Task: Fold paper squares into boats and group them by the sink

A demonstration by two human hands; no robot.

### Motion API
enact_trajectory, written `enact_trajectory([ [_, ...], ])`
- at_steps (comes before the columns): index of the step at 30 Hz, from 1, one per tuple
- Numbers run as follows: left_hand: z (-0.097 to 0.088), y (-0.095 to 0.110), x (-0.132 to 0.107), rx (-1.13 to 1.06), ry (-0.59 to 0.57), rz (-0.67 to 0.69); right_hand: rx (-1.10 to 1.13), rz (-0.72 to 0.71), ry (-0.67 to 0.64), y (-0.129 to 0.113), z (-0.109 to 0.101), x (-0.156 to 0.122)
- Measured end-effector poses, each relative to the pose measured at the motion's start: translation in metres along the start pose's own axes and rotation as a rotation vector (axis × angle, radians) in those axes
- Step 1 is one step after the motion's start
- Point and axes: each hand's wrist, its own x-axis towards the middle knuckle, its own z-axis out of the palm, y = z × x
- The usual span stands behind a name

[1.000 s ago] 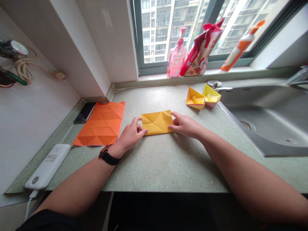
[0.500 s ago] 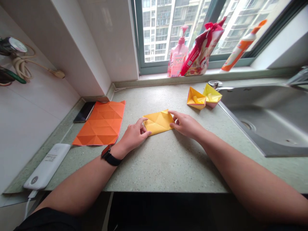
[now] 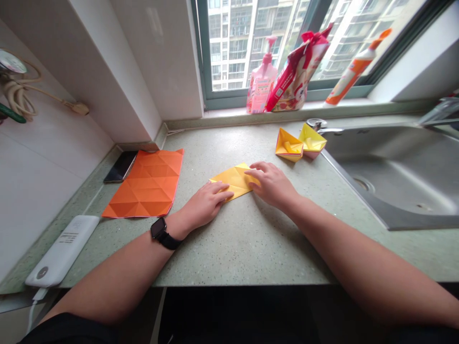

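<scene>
A folded yellow paper point(image 3: 231, 179) lies turned at an angle on the speckled counter point(image 3: 251, 239). My left hand point(image 3: 202, 205), with a black watch on its wrist, rests on the paper's near left corner, fingers stretched flat. My right hand point(image 3: 272, 184) lies on the paper's right part, fingers spread and pressing down. Both hands touch the paper and cover part of it.
A creased orange sheet point(image 3: 147, 184) and a phone point(image 3: 120, 167) lie to the left, a white power bank point(image 3: 59, 253) at the near left edge. Two folded paper boats point(image 3: 299, 143) sit by the steel sink point(image 3: 394, 177). Bottles and a red bag point(image 3: 296, 71) stand on the window sill.
The yellow paper has turned anticlockwise and lies flatter. Both hands have moved from pinching its ends to lying on top of it.
</scene>
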Motion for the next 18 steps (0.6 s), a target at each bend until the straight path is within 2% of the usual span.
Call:
enact_trajectory([
  [4,0.007,0.002,0.001,0.066,0.003,-0.081,-0.006,-0.151,-0.109,-0.020,-0.012,-0.009],
  [8,0.010,0.005,0.001,0.126,-0.041,-0.181,-0.020,-0.230,-0.242,-0.040,-0.018,-0.018],
  [18,0.010,0.007,-0.001,0.169,-0.174,-0.311,-0.065,-0.271,-0.272,-0.056,-0.012,-0.030],
])
